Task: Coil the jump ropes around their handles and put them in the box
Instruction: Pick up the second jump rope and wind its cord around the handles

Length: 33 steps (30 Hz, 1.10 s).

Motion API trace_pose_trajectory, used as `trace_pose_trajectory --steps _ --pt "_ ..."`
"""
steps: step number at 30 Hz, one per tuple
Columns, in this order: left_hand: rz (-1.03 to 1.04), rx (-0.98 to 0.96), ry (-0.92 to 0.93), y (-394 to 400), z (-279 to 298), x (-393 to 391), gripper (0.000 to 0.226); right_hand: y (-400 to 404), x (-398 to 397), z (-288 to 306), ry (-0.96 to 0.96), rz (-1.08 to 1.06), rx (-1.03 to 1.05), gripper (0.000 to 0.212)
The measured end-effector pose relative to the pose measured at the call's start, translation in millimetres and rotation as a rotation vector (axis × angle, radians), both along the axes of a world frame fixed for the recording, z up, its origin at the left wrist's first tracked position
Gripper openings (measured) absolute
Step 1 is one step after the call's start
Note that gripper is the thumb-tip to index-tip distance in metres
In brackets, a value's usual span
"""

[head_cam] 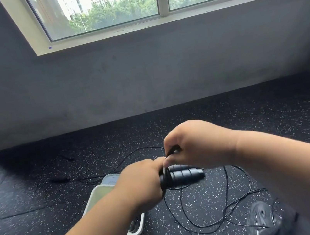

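My left hand grips two black jump rope handles held side by side, pointing right. A few turns of thin black rope wrap the handles beside my fingers. My right hand is just above them, pinching the black rope between thumb and fingers. The slack rope falls in loose loops on the floor below and to the right. A white box sits on the floor under my left forearm, mostly hidden by it.
A second black jump rope lies further back, with a handle and another on the speckled black rubber floor. A grey wall with a window rises behind. A black shoe shows at the lower right.
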<state>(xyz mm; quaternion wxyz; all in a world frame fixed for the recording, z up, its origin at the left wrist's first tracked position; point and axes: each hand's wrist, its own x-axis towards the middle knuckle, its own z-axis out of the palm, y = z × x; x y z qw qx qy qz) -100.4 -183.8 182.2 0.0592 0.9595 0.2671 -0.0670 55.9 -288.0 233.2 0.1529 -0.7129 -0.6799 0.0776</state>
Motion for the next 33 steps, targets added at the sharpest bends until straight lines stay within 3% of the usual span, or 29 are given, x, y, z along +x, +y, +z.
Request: trace_pose_trajectory --steps 2,6,9,13,16,18,21,27,30,33 --pt "-0.08 -0.125 -0.081 -6.1 4.7 -2.3 0.025 2.2 22.7 -4.3 0.212 -0.03 -0.034 0.026" --pt "-0.128 -0.581 -0.433 2.9 10.0 -9.7 0.064 4.6 54.8 -34.4 0.764 -0.112 -0.095 0.032" --pt "-0.092 -0.711 -0.612 10.8 6.3 -12.3 0.077 1.2 59.3 -49.9 0.88 -0.095 -0.099 0.029" --pt "0.124 -0.832 -0.785 18.5 -8.5 -4.2 0.086 6.1 40.6 -59.4 0.818 -0.163 -0.154 0.042" --pt "0.278 -0.822 -0.846 29.4 -18.7 0.6 0.077 12.9 17.2 -63.8 0.505 -0.157 -0.182 0.039" --pt "0.367 -0.635 -0.716 37.0 -21.7 -1.3 0.073 11.5 5.6 -64.5 0.248 -0.122 -0.21 0.029" --pt "0.394 -0.208 -0.386 41.5 -20.5 -6.0 0.072 5.1 -10.2 -59.6 0.053 -0.042 -0.288 0.015" --pt "0.16 -0.016 -0.041 18.6 -24.5 -2.3 0.051 3.4 -17.7 -43.3 -0.314 0.137 -0.119 0.035" --pt "0.003 -0.012 -0.012 7.3 -25.0 0.0 0.047 6.2 -1.3 -38.6 -0.214 0.157 -0.079 0.036" --pt "-0.087 -0.225 -0.14 11.7 -17.5 -2.7 0.058 5.8 22.6 -39.5 0.199 0.071 -0.158 0.032"
